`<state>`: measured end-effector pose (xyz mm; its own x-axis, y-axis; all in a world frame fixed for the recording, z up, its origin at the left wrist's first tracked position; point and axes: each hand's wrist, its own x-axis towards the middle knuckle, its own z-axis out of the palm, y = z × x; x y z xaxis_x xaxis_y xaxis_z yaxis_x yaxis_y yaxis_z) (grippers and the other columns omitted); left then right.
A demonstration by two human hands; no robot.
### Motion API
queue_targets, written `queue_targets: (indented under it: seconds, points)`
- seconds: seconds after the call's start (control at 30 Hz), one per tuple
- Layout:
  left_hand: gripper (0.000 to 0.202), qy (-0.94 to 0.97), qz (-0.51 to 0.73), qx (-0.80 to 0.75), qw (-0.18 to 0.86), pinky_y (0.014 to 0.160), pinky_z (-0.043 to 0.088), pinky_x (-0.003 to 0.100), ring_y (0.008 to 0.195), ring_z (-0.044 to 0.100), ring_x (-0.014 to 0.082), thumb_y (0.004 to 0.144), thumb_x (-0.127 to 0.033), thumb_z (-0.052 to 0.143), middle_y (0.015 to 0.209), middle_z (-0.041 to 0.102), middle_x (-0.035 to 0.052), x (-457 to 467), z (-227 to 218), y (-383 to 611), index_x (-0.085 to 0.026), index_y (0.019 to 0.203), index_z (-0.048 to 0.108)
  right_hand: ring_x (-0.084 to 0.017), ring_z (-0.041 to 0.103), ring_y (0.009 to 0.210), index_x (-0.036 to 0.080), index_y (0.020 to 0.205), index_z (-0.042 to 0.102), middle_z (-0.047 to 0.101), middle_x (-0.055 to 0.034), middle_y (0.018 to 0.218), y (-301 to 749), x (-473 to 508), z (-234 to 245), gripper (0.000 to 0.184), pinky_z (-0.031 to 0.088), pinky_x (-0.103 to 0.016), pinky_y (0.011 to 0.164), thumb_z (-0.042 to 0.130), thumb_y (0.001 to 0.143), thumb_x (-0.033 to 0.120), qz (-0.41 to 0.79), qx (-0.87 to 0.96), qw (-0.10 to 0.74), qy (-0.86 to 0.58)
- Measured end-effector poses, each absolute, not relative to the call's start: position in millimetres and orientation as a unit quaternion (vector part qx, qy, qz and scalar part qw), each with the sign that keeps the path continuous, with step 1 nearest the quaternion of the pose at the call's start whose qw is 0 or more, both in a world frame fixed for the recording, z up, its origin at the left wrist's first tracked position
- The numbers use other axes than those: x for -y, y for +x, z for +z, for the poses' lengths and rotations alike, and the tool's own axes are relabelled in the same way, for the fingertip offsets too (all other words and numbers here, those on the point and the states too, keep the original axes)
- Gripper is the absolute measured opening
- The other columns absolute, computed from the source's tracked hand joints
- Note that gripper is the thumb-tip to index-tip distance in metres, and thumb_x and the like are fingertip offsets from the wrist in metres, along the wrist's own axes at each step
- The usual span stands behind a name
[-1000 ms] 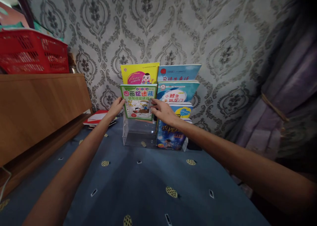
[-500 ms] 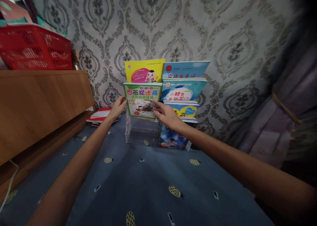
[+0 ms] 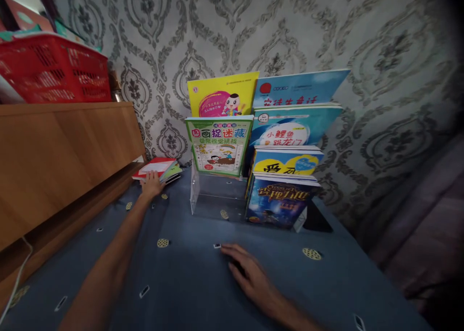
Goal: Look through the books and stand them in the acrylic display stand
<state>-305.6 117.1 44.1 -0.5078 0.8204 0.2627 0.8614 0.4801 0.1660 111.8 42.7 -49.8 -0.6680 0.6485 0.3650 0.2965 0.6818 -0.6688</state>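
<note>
A clear acrylic rack [image 3: 217, 195] stands on the blue bedspread [image 3: 188, 273] against the wall. It holds a green picture book [image 3: 218, 145], a yellow book [image 3: 222, 96] behind it, and several blue books [image 3: 286, 159] on the right side. My left hand [image 3: 151, 183] reaches to a small pile of books with a red cover [image 3: 156, 168] at the left, fingers lying on its near edge. My right hand [image 3: 250, 273] rests flat on the bedspread in front of the rack, fingers stretched out and holding nothing.
A wooden headboard [image 3: 61, 152] runs along the left, with a red plastic basket [image 3: 54, 70] on top. Patterned wallpaper is behind the rack. A dark flat object [image 3: 317, 220] lies right of the rack, and a curtain hangs at the far right.
Both hands have let go of the green book, which stays in the rack. My left hand moved left to the red-covered pile; my right hand dropped to the bedspread.
</note>
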Motion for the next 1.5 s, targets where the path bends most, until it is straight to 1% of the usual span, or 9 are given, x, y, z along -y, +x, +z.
queue_targets:
  seconds: [0.33, 0.5, 0.73, 0.93, 1.07, 1.2, 1.37, 1.43, 1.5]
  points:
    - [0.054, -0.528, -0.041, 0.841, 0.106, 0.108, 0.023, 0.078, 0.142, 0.038, 0.0416, 0.092, -0.032, 0.053, 0.150, 0.046, 0.0257, -115.7, 40.8, -314.6, -0.014, 0.142, 0.047, -0.025, 0.058, 0.131, 0.026, 0.132, 0.063, 0.063, -0.0105, 0.139, 114.8, -38.1, -41.8, 0.037, 0.049, -0.046, 0.110, 0.045, 0.100, 0.028, 0.314, 0.866, 0.298, -0.250]
    - [0.040, -0.552, -0.009, 0.822, 0.140, 0.107, 0.031, 0.069, 0.132, 0.051, 0.0392, 0.093, -0.028, 0.048, 0.137, 0.059, 0.0219, -102.9, 44.6, -317.3, -0.017, 0.130, 0.056, -0.024, 0.058, 0.130, 0.025, 0.128, 0.064, 0.063, -0.0107, 0.138, 115.4, -34.3, -38.7, 0.034, 0.050, -0.045, 0.110, 0.046, 0.099, 0.024, 0.298, 0.871, 0.310, -0.238]
    - [0.051, -0.549, -0.012, 0.826, 0.123, 0.100, 0.043, 0.063, 0.134, 0.048, 0.0399, 0.089, -0.030, 0.051, 0.146, 0.051, 0.0233, -110.4, 50.1, -316.0, -0.017, 0.138, 0.051, -0.023, 0.058, 0.131, 0.025, 0.125, 0.065, 0.064, -0.0107, 0.137, 115.2, -35.0, -45.5, 0.032, 0.051, -0.045, 0.108, 0.047, 0.098, 0.020, 0.269, 0.880, 0.320, -0.226]
    - [0.043, -0.593, 0.001, 0.793, 0.139, 0.105, 0.041, 0.050, 0.129, 0.054, 0.0342, 0.091, -0.023, 0.047, 0.135, 0.061, 0.0180, -99.7, 56.1, -317.1, -0.017, 0.131, 0.059, -0.023, 0.058, 0.131, 0.021, 0.123, 0.065, 0.063, -0.0133, 0.137, 115.7, -35.6, -46.0, 0.031, 0.051, -0.044, 0.109, 0.046, 0.099, 0.022, 0.267, 0.881, 0.318, -0.225]
    - [0.038, -0.610, 0.012, 0.779, 0.145, 0.100, 0.044, 0.041, 0.122, 0.058, 0.0309, 0.089, -0.023, 0.049, 0.128, 0.064, 0.0164, -98.9, 59.7, -321.5, -0.018, 0.124, 0.063, -0.022, 0.057, 0.132, 0.023, 0.122, 0.066, 0.063, -0.0116, 0.138, 115.1, -36.7, -45.6, 0.030, 0.050, -0.043, 0.109, 0.046, 0.099, 0.022, 0.274, 0.881, 0.310, -0.227]
    - [0.034, -0.619, 0.010, 0.771, 0.149, 0.096, 0.046, 0.035, 0.117, 0.061, 0.0265, 0.096, -0.024, 0.038, 0.124, 0.066, 0.0152, -101.9, 59.2, -320.7, -0.017, 0.117, 0.065, -0.022, 0.059, 0.130, 0.025, 0.121, 0.067, 0.064, -0.0104, 0.136, 114.7, -37.4, -47.7, 0.031, 0.052, -0.044, 0.108, 0.047, 0.098, 0.020, 0.272, 0.879, 0.320, -0.227]
    - [0.040, -0.624, 0.018, 0.766, 0.154, 0.091, 0.047, 0.039, 0.105, 0.066, 0.0291, 0.101, -0.027, 0.030, 0.110, 0.071, 0.0168, -95.5, 61.9, -309.2, -0.015, 0.107, 0.067, -0.023, 0.059, 0.129, 0.023, 0.121, 0.067, 0.064, -0.0118, 0.136, 115.3, -36.9, -44.4, 0.031, 0.051, -0.044, 0.108, 0.046, 0.098, 0.021, 0.268, 0.882, 0.313, -0.229]
    - [0.042, -0.631, 0.024, 0.759, 0.160, 0.096, 0.045, 0.042, 0.108, 0.065, 0.0312, 0.102, -0.033, 0.029, 0.112, 0.070, 0.0185, -90.8, 63.0, -302.5, -0.014, 0.109, 0.067, -0.023, 0.060, 0.128, 0.024, 0.119, 0.068, 0.065, -0.0117, 0.135, 114.9, -36.3, -40.9, 0.030, 0.052, -0.044, 0.107, 0.047, 0.097, 0.021, 0.270, 0.882, 0.312, -0.229]
    - [0.043, -0.638, 0.027, 0.751, 0.166, 0.103, 0.042, 0.048, 0.121, 0.060, 0.0344, 0.101, -0.039, 0.034, 0.125, 0.066, 0.0204, -86.5, 61.7, -296.0, -0.014, 0.120, 0.063, -0.024, 0.061, 0.127, 0.024, 0.118, 0.069, 0.065, -0.0114, 0.134, 113.9, -36.0, -38.0, 0.030, 0.052, -0.044, 0.107, 0.046, 0.097, 0.021, 0.273, 0.880, 0.313, -0.232]
